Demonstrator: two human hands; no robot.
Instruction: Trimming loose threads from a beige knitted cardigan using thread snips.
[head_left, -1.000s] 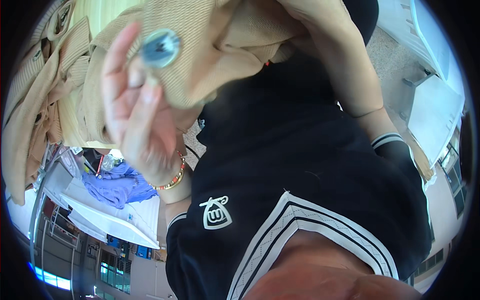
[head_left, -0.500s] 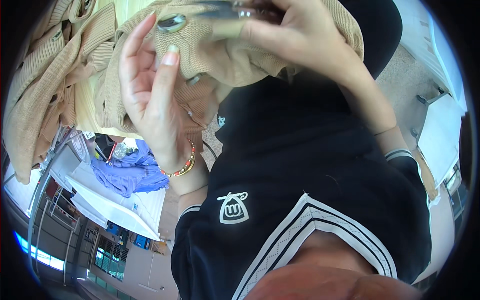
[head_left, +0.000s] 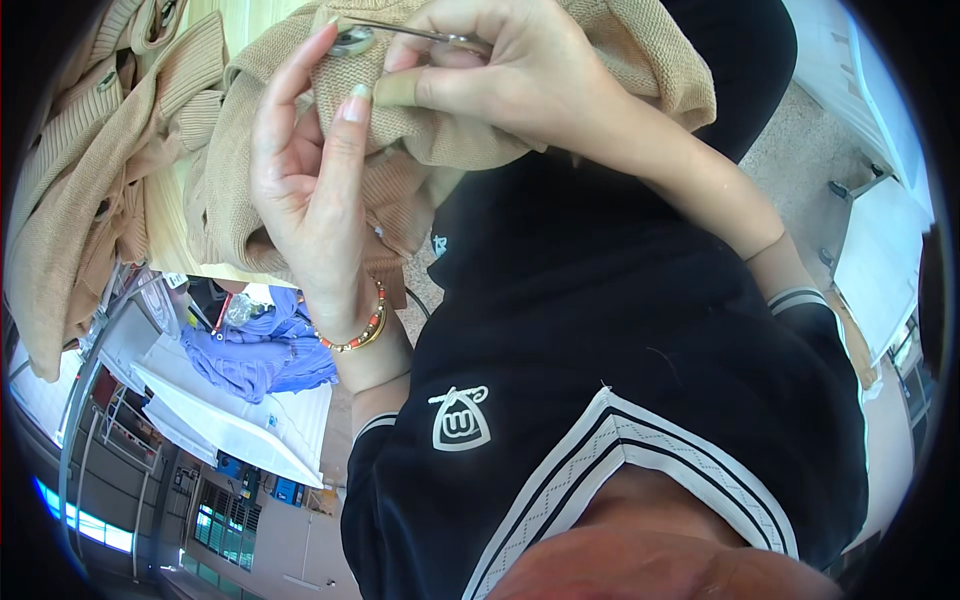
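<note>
A beige knitted garment [head_left: 465, 135] lies gathered over my lap and the table edge. My left hand [head_left: 315, 175] pinches a fold of it, the thumb in front and the forefinger behind, beside a large marbled button [head_left: 352, 41]. My right hand [head_left: 510, 70] holds small dark scissors [head_left: 400, 31], their thin blades pointing left across the top of the button. A tan cover [head_left: 397, 89] wraps the tip of my right thumb, which rests close to the fold. My other right fingers partly hide the scissors' handles.
More beige knitwear [head_left: 120, 180] is heaped on the pale wooden table [head_left: 172, 215] at the left. Below it, a blue cloth [head_left: 255, 350] lies on a white surface. A white wheeled table [head_left: 875, 265] stands at the far right.
My right hand and the scissors were blurred by motion and have come down and left, nearer the button. My left hand keeps its hold on the knit fold.
</note>
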